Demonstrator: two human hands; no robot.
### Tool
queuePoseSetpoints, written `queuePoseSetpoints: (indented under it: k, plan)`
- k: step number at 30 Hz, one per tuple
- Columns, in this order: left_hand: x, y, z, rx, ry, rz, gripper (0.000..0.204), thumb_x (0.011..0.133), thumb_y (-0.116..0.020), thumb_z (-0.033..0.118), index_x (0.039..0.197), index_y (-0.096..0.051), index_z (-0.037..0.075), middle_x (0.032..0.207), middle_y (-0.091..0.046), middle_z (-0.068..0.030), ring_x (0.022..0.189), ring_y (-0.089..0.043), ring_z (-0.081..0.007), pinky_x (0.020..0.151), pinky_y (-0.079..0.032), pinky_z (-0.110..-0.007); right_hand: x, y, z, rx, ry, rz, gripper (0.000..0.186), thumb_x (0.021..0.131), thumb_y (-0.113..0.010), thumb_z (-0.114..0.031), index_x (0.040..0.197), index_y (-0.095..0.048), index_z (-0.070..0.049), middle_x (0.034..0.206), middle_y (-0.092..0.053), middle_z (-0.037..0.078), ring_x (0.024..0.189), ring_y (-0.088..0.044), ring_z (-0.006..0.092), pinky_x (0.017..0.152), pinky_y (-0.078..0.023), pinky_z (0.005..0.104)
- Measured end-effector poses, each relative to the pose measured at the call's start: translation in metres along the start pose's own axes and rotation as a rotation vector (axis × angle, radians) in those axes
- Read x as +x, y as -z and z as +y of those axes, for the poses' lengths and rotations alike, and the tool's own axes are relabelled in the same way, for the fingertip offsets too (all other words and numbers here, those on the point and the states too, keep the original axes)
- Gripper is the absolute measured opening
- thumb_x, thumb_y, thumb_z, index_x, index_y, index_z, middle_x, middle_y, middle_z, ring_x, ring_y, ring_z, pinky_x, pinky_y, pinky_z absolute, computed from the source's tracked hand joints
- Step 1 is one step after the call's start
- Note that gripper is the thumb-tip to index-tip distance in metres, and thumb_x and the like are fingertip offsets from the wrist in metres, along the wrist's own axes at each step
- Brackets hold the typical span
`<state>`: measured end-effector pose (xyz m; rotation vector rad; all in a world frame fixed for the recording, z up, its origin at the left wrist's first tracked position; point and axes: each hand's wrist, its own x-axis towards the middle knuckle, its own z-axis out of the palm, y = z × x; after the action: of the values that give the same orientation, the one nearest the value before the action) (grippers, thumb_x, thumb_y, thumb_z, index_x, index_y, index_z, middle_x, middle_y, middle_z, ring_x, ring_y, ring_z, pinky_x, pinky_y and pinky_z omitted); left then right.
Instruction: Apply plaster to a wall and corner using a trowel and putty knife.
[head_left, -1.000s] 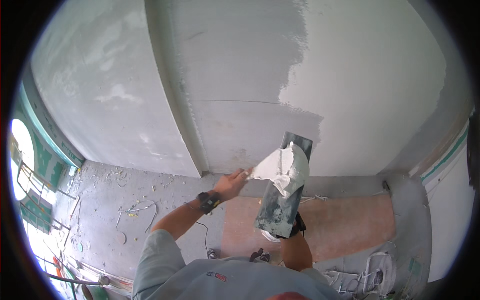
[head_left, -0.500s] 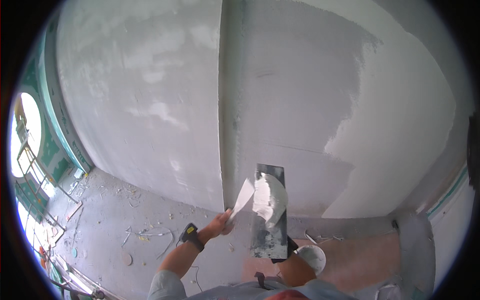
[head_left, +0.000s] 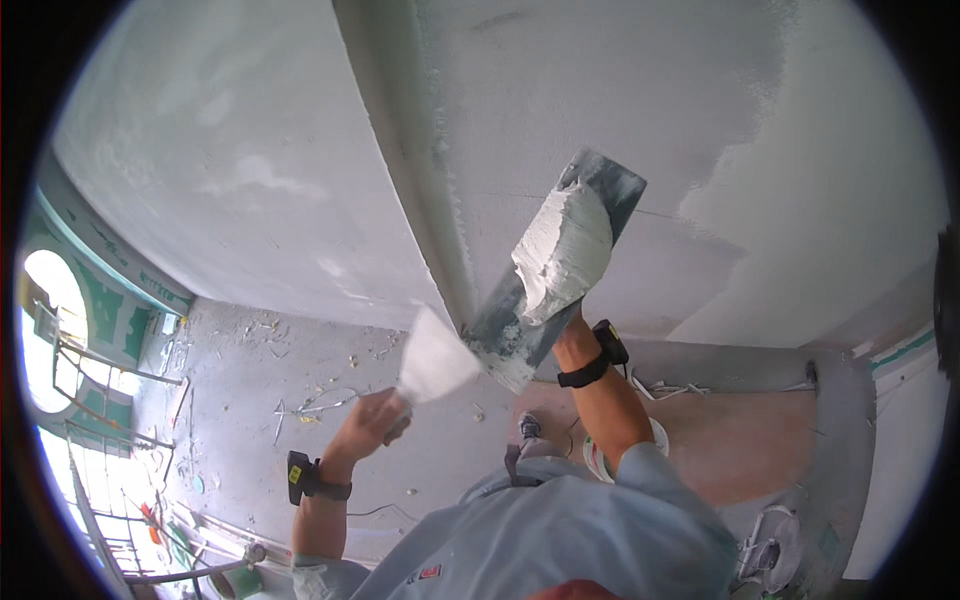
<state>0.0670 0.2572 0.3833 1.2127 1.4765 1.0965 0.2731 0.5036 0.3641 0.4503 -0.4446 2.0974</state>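
In my left hand (head_left: 366, 422) is a putty knife (head_left: 437, 357), its broad pale blade pointing up and slightly blurred. The fingers are wrapped round its handle. My right hand (head_left: 573, 342) is mostly hidden beneath a long rectangular plastering trowel (head_left: 502, 325), which it holds from below. A thick white mound of plaster (head_left: 568, 250) lies on the trowel's upper face. The trowel slants from lower left to upper right, its lower end close to the putty knife's blade. Both tools are in front of the wall (head_left: 560, 110).
A vertical recess (head_left: 405, 150) runs down the wall, with a paler plastered area (head_left: 840, 180) to the right. A bucket (head_left: 659, 437) stands partly behind my right arm. A round fan (head_left: 770, 550) is at lower right, scaffolding (head_left: 110, 360) at left. Scraps litter the floor (head_left: 250, 380).
The trowel has risen and tilted to the right with its plaster. The putty knife has shifted left and its blade now shows broadside. My view has tipped lower, showing more of my shirt.
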Motion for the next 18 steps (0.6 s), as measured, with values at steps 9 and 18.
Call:
queuePoseSetpoints:
  k: [9, 18]
  plan:
    - [0.055, -0.005, 0.011, 0.202, 0.185, -0.174, 0.031, 0.090, -0.043, 0.029, 0.081, -0.048, -0.001, 0.061, -0.047, -0.0028, 0.055, -0.044, -0.0117, 0.049, -0.038, -0.027, 0.003, 0.014, 0.035, -0.490, -0.018, 0.107, 0.046, 0.088, -0.046, -0.034, 0.123, -0.039, -0.005, 0.114, -0.050, 0.010, 0.100, -0.052, 0.0179, 0.082, -0.046, 0.0331]
    - [0.061, 0.049, 0.052, 0.116, 0.341, -0.259, 0.036, 0.091, -0.041, 0.036, 0.078, -0.049, 0.003, 0.060, -0.041, 0.0022, 0.052, -0.038, -0.0068, 0.046, -0.033, -0.022, 0.029, -0.014, 0.016, -1.465, -0.548, 0.213, 0.017, 0.077, -0.056, -0.018, 0.067, -0.053, -0.004, 0.056, -0.049, -0.001, 0.046, -0.044, 0.0039, 0.039, -0.035, 0.0199]
